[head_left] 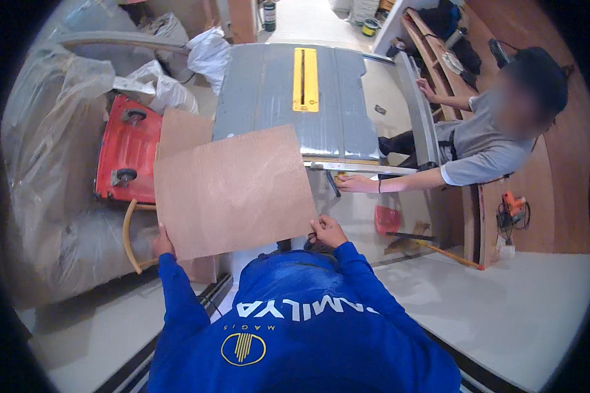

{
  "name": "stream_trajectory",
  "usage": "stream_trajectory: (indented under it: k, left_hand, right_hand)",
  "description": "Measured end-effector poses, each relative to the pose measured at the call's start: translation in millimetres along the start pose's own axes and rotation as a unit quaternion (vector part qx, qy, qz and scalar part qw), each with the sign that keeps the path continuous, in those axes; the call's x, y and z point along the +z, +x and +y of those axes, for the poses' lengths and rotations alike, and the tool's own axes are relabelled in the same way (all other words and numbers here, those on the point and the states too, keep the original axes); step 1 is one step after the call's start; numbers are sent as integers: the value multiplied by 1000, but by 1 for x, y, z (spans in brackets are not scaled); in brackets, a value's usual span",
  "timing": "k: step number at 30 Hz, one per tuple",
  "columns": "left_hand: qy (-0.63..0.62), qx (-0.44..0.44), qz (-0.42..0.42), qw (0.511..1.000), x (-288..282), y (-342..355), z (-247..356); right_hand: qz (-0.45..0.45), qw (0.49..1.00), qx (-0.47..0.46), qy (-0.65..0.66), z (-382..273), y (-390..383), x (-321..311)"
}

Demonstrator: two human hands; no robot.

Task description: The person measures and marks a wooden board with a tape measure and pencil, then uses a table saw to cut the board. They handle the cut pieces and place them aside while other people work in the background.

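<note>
A flat, brown rectangular plywood sheet (233,196) is between my two hands, tilted slightly, its far part overlapping the near left corner of a grey table saw (262,85). My left hand (162,242) grips the sheet at its near left edge, fingers partly hidden beneath. At the near right corner my right hand (328,232) pinches it, thumb on top. A yellow insert (305,78) with a dark slot lies in the saw's top; whether a blade stands up there I cannot tell.
On the right a co-worker (485,131) has both hands at the saw's metal fence (418,111). An upturned red wheeled platform (128,150) and plastic-draped items (52,164) crowd the left. A red dustpan (387,219) lies on the floor; an orange power tool (512,206) is far right.
</note>
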State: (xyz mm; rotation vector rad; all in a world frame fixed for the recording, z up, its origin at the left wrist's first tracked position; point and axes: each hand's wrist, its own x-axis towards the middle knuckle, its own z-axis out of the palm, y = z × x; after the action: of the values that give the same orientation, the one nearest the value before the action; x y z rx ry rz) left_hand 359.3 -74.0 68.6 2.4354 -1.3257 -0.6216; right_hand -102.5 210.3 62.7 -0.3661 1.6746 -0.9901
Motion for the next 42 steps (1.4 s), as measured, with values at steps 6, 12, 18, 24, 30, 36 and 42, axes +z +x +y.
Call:
stream_trajectory:
  k: [6, 12, 18, 24, 30, 36, 42]
  left_hand:
    - [-133, 8, -71, 989, 3, 5, -18]
    - [-98, -4, -38, 994, 3, 16, -22]
    - [-75, 23, -46, 996, -15, 11, -8]
    - [-80, 86, -11, 993, -18, 3, -3]
    - [-133, 86, -4, 987, -20, 4, -4]
    - [-163, 87, -18, 983, -16, 6, 0]
    - [-146, 99, -28, 984, -7, 13, 0]
  right_hand:
    - [4, 999, -17, -31, 0, -7, -2]
    - [4, 1000, 7, 15, -2, -8, 5]
    - [-18, 999, -19, -44, -6, -18, 8]
    - [-15, 999, -32, -10, -5, -23, 13]
    - [-5, 999, -20, -27, -3, -23, 12]
    - [-2, 999, -22, -48, -5, -25, 11]
    - [23, 998, -37, -50, -1, -29, 7]
